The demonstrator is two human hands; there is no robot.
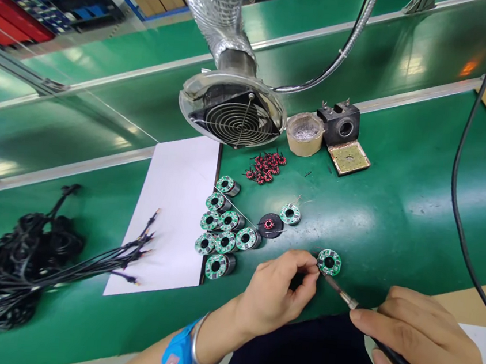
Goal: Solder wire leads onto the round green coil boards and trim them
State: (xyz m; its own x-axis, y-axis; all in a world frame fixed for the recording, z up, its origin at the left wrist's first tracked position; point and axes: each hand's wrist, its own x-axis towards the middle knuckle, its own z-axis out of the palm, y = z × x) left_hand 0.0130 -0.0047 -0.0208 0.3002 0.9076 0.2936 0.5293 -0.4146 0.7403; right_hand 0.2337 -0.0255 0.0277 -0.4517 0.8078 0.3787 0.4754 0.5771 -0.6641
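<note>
My right hand grips a soldering iron by its black handle. The iron's tip reaches the left lower edge of a round green circuit board with a dark hole in its middle. At that same edge my left hand is closed, thumb and forefinger pinched together; what lies between them is too small to make out. A blue wrist strap is on the left wrist. Up and left of the hands are another round board and a black disc bearing a small red ring-shaped part.
Several motors with round boards stand beside a white sheet. Small red parts lie heaped below a fume extractor. Behind are a round tub and an iron stand. Black cables lie left; a cord hangs right.
</note>
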